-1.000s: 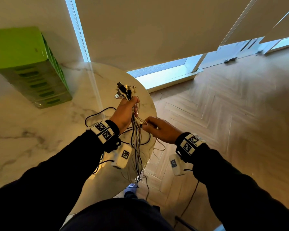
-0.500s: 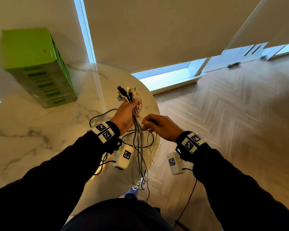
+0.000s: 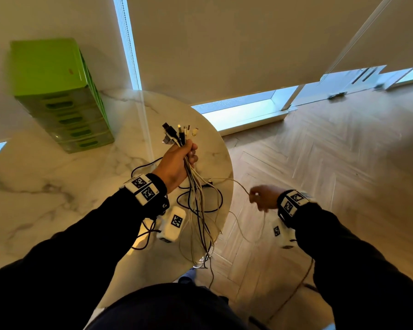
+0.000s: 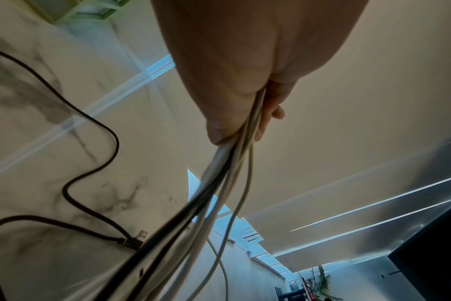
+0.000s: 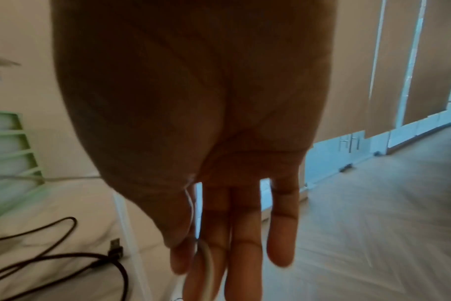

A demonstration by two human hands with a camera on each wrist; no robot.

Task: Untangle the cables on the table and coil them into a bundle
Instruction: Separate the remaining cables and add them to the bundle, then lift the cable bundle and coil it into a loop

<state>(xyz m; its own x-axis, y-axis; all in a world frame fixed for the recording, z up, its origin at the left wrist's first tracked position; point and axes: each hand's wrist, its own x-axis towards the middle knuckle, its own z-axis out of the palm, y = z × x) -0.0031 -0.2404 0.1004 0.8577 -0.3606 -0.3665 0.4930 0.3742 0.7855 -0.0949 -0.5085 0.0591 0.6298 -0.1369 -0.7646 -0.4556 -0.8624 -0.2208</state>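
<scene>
Fingers of the left hand (image 3: 177,163) are wrapped tight round a bunch of cables (image 3: 196,198), held up above the right edge of the round marble counter (image 3: 45,198). We note the plug ends (image 3: 179,134) fanning upward out of the fist, black and white together, while the loose lengths hang down past the counter edge toward the wooden floor (image 3: 332,175). From the left wrist view we confirm the grip: the left hand (image 4: 232,81) closes on grey, white and black cables (image 4: 219,173) running down from the palm. The right hand (image 3: 264,197) is out to the right of the bunch, over the floor, well apart from the left hand. It pinches a single thin pale cable (image 3: 234,184) that stretches from the bunch across to it and then loops down below. In the right wrist view the right hand (image 5: 219,142) shows the thumb pressed to the forefinger on that pale cable (image 5: 206,262), the other fingers (image 5: 245,244) extended; the view is blurred. One black cable (image 3: 205,201) lies in loops on the counter beneath the bunch, its USB plug (image 4: 139,237) flat on the marble, not held by either hand. A green drawer unit (image 3: 62,96) stands at the back left of the counter, well apart from the cables.
</scene>
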